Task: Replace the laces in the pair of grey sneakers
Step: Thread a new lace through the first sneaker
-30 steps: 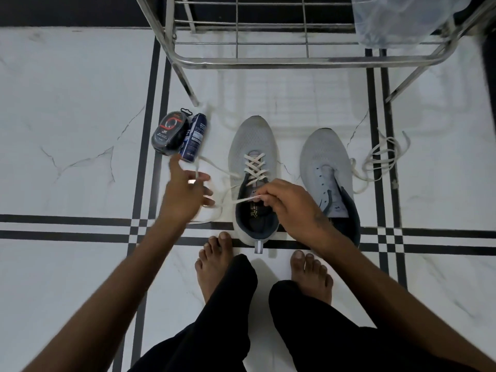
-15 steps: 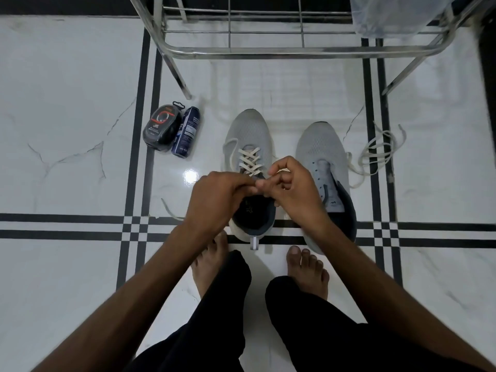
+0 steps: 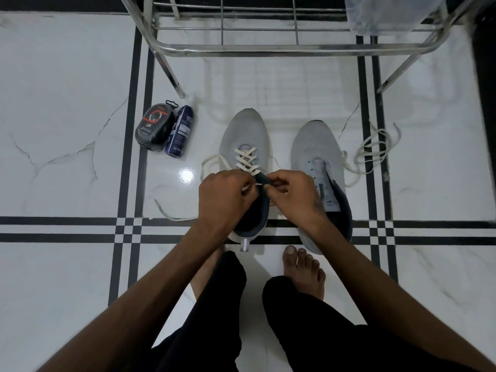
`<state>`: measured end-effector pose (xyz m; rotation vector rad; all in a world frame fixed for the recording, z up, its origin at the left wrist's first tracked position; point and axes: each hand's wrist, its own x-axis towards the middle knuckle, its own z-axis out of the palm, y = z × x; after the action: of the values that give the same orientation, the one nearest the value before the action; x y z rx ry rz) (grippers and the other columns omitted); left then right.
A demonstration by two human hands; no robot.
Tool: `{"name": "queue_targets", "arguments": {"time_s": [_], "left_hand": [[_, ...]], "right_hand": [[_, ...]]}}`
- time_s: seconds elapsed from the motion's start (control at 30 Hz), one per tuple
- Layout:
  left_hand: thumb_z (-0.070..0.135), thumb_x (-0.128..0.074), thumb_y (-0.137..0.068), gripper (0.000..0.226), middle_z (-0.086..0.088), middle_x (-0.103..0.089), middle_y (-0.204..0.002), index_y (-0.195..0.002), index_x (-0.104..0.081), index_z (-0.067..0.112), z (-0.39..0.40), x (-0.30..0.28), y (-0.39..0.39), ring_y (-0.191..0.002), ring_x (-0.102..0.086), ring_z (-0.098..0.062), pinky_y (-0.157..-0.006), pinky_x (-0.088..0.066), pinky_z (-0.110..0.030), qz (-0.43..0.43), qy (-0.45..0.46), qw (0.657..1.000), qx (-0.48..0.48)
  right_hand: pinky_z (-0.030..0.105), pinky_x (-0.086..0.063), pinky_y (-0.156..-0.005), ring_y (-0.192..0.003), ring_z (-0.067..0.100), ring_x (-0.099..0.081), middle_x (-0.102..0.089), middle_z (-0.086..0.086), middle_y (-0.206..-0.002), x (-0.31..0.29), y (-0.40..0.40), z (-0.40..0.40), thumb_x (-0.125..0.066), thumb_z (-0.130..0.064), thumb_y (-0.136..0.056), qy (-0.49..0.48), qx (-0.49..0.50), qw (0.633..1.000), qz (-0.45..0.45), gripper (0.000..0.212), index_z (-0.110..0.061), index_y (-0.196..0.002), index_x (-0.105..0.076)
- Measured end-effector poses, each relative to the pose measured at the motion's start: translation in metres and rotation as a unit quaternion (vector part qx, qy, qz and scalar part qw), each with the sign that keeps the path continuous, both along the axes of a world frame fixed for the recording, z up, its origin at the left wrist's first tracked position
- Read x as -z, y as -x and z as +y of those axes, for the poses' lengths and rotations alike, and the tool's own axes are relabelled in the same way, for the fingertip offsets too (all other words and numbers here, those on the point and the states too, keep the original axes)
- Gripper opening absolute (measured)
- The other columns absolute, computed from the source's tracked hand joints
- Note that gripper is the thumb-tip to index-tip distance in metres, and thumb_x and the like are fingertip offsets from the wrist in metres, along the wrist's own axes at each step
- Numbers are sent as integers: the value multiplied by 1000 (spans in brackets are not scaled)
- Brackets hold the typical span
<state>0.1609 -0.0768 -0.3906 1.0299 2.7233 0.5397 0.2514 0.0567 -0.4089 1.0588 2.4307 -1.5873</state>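
— Which step do we record as in hand?

— Lacing the left sneaker [image 3: 245, 146]. We note the cream lace [image 3: 247, 161] crossed through the lower eyelets, with both hands meeting at the tongue just behind the last crossing. The left hand [image 3: 224, 196] has its grip curled round one lace end; the right hand [image 3: 294, 193] pinches the other end between thumb and fingertips. The two grips are almost touching.

— And the slack?

— One loop trails on the floor outward of the left grip, another length lies nearer the person on that same side.

— The second shoe?

— The right sneaker [image 3: 316, 154] stands just beyond the right grip, eyelets bare. A loose lace [image 3: 373, 151] lies on the floor on its far side.

— What does the next move call for?

— In our judgement, feeding a tip through the next upper eyelet and drawing it snug. We cannot tell which eyelet; the fingers hide it.
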Motion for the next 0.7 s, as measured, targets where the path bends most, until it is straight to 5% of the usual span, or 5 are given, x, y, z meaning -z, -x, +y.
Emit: {"name": "queue_targets", "arguments": {"time_s": [0.23, 0.7], "left_hand": [[30, -73, -80, 9, 5, -71, -71, -75, -73, 22, -3, 5, -3, -65, -63, -17, -59, -39, -24, -10, -48, 999, -17], [27, -69, -85, 17, -1, -69, -66, -71, -72, 17, -2, 5, -3, -61, -60, -23, -64, -44, -34, 39, 1, 999, 27]], "right_hand": [[26, -59, -61, -72, 13, -73, -74, 3, -84, 0, 0, 0, -70, -3, -88, 117, 46, 992, 10, 16, -16, -96, -74], [32, -62, -75, -83, 18, -75, -76, 8, -96, -6, -4, 6, -56, 0, -97, 148, 22, 988, 29, 22, -6, -105, -75]]}}
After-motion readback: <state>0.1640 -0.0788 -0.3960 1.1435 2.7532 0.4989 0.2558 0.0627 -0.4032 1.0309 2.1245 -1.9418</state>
